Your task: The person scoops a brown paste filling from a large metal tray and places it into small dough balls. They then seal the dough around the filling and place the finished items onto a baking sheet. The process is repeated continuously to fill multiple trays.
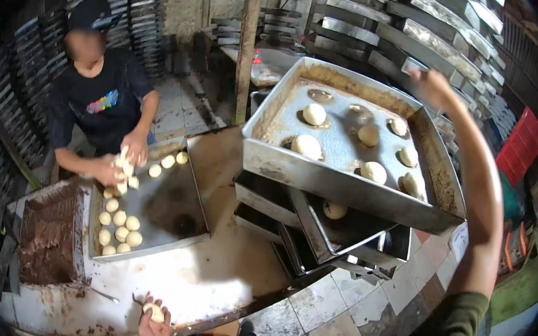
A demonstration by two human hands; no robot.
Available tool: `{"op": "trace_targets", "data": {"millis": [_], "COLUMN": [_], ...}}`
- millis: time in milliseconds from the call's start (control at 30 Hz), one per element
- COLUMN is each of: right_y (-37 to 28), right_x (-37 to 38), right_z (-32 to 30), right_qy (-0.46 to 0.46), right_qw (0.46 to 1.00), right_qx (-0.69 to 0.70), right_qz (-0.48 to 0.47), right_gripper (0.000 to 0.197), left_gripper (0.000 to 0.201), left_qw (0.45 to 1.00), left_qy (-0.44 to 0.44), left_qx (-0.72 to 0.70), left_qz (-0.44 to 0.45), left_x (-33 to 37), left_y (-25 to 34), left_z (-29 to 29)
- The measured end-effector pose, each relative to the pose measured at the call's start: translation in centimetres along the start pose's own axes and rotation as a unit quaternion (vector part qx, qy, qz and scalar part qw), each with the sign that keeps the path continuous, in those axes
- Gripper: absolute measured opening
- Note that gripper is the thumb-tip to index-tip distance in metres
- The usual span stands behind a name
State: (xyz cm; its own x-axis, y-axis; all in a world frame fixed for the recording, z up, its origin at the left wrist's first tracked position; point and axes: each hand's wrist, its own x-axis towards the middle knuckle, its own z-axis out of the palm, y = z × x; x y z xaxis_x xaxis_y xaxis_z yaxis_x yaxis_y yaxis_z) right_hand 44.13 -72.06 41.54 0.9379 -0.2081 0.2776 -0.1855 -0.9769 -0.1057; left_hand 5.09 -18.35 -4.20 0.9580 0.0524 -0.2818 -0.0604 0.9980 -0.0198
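Observation:
My left hand is at the near edge of the table, fingers curled around a pale piece of dough. My right hand is raised at the far right of the top metal tray, smeared by motion, so its fingers are unclear. Several dough balls sit spaced apart on greasy spots inside that tray. To the left, a second metal tray on the table holds smaller dough balls, clustered along its left side, with a few near the far edge.
Across the table a person in a dark shirt and cap gathers dough pieces over the second tray. A box of brown paste stands at left, near a thin utensil. More trays are stacked crookedly beneath the top one. A wooden post rises behind.

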Motion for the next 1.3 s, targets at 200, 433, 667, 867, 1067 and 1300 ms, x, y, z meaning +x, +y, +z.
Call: {"op": "trace_targets", "data": {"millis": [200,433,667,867,1067,1300], "right_y": [-15.4,-37.2,-54.4,-57.0,-64.7,-77.2], "right_x": [-20.7,-42.5,-55.1,-62.1,-55.7,-49.3], "right_z": [4.6,30.1,41.3,38.5,32.3,33.9], "right_qy": [0.238,-0.166,-0.525,-0.182,-0.117,-0.140], "right_qw": [0.848,0.705,0.537,0.744,0.813,0.741], "right_qx": [0.147,0.639,0.648,0.478,0.143,-0.232], "right_qz": [-0.450,-0.258,-0.125,-0.431,-0.552,-0.615], "right_gripper": [0.025,0.033,0.038,0.011,0.011,0.017], "left_gripper": [0.027,0.028,0.039,0.042,0.083,0.079], "left_qw": [0.931,0.942,0.956,0.832,0.652,0.967], "left_qy": [0.146,0.048,0.155,0.250,0.029,-0.003], "left_qx": [0.297,0.246,0.126,0.385,0.631,0.216], "left_qz": [0.153,0.225,0.214,0.312,0.419,0.138], "left_x": [3.3,3.5,-4.6,-10.5,-6.2,-10.2], "left_y": [-1.4,-4.9,16.9,23.4,22.7,26.7], "left_z": [3.8,9.4,-0.2,-2.0,1.3,4.0]}}
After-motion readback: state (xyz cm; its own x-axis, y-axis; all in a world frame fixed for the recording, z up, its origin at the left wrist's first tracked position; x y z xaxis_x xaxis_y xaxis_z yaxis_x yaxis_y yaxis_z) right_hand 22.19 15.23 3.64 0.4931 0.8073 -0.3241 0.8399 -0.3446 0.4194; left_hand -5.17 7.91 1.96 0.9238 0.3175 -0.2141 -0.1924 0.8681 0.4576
